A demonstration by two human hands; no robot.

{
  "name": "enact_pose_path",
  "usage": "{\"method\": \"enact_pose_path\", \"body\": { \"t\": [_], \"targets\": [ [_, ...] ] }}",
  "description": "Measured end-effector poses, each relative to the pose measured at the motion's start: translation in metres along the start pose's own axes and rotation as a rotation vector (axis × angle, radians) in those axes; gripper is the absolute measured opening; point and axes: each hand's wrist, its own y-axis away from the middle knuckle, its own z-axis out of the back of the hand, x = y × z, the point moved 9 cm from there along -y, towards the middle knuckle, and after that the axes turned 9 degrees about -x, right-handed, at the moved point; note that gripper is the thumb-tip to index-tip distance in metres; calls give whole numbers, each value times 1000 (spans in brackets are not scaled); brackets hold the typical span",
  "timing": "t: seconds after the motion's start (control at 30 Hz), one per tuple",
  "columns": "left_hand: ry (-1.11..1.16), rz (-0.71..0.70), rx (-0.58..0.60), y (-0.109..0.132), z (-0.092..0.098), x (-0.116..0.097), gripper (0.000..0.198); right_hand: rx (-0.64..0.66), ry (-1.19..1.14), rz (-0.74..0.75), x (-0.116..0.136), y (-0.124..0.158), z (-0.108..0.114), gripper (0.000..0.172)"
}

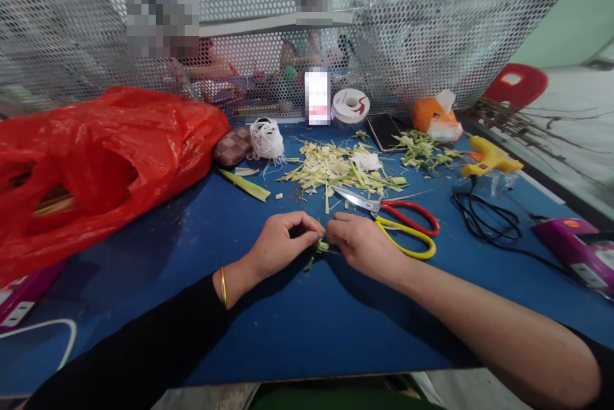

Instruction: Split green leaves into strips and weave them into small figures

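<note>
Both my hands meet above the middle of the blue table (268,339), fingertips close together. My left hand (286,240), with a gold bangle at the wrist, pinches a small piece of folded green leaf strip (317,249). My right hand (357,240) is closed at the same piece; its fingertips are partly hidden, and a thin end shows beneath them. Just beyond my right hand lie scissors (407,221) with one red and one yellow handle, blades slightly apart. Behind them spreads a pile of pale green leaf scraps (330,167).
A red plastic bag (110,167) fills the left side. White string (267,139), a brown checked case (233,146), a ribbon spool (351,107) and a lit phone (317,96) stand along the back. To the right are a yellow glue gun (492,159), its black cable and a purple power strip (575,250).
</note>
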Motion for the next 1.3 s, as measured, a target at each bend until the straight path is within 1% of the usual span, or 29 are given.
{"method": "enact_pose_path", "body": {
  "t": [0.13,0.3,0.4,0.5,0.6,0.7,0.8,0.87,0.93,0.97,1.03,1.1,1.2,1.27,1.3],
  "targets": [
    [24,101,72,1,-7,6,14,-7,-22,-2,-1,0,1,25],
    [15,107,126,2,-12,7,12,-52,-112,-32,-6,-1,8,17],
    [61,171,135,2,-13,14,8,-22,-192,-87,-11,-1,12,12],
    [100,215,108,2,-12,19,18,11,-231,-108,-9,-2,16,12],
    [60,198,114,2,-11,17,15,11,-290,-128,-6,-2,17,14],
    [40,190,156,3,-14,16,9,-38,-351,-176,-6,-3,14,14],
    [21,177,183,4,-16,15,10,-94,-411,-259,-10,-3,8,13],
    [-16,158,180,5,-16,14,12,-104,-464,-305,-13,-3,4,14],
    [-45,137,173,5,-15,12,12,-120,-534,-312,-15,-4,5,11],
    [-46,129,171,5,-14,11,11,-146,-551,-301,-16,-4,10,10],
    [-25,131,172,5,-14,10,10,-178,-516,-262,-19,-5,19,12],
    [5,155,178,5,-15,10,9,-123,-421,-226,-19,-6,21,13],
    [15,171,174,4,-14,12,8,22,-294,-201,-17,-3,10,5],
    [4,158,160,3,-12,12,7,36,-236,-184,-14,-2,6,5],
    [1,152,153,3,-11,12,7,30,-219,-166,-12,-2,5,7]
  ]
}}
